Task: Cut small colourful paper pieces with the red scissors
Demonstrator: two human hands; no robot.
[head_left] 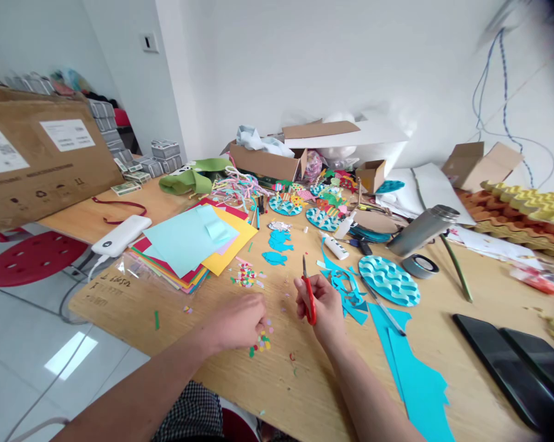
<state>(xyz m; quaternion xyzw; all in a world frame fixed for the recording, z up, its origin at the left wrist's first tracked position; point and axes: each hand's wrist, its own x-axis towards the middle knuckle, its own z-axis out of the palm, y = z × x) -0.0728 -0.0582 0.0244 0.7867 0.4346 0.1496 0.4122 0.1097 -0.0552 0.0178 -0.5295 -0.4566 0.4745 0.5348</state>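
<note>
My right hand (325, 304) is wrapped round the red handles of a pair of scissors (310, 298), whose blades are together and point away from me. My left hand (243, 320) is closed, fingers curled down at the table; whatever may be in them is hidden. Beside its fingertips lie small coloured paper dots (262, 345). A larger pile of paper dots (245, 274) is farther back. Blue paper fish (275, 258) lie beyond my hands. To the right of my right hand are blue paper scraps (348, 291) and a wavy blue oval (389, 280).
A stack of coloured paper (184, 239) and a white power bank (121, 236) lie left. Glue bottle (335, 246), steel flask (424, 230), tape roll (421, 266), pen (387, 310), blue sheets (415, 374) and dark phones (492, 362) are right. Boxes (267, 161) line the back.
</note>
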